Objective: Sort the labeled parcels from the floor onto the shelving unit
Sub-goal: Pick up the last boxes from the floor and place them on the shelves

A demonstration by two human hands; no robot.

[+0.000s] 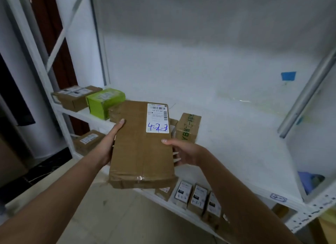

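As both arms reached forward:
Left hand [107, 147]: gripped parcel [141, 147] at its left edge.
Right hand [183, 153]: clasped the right edge, thumb on top.
Parcel: held above the white shelf [236, 134] front.
Room: green box [104, 102] far left; blue tape [288, 76] on wall.

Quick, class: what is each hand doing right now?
Left hand: closed on the flat brown cardboard parcel, gripping its left edge.
Right hand: closed on the same parcel's right edge.
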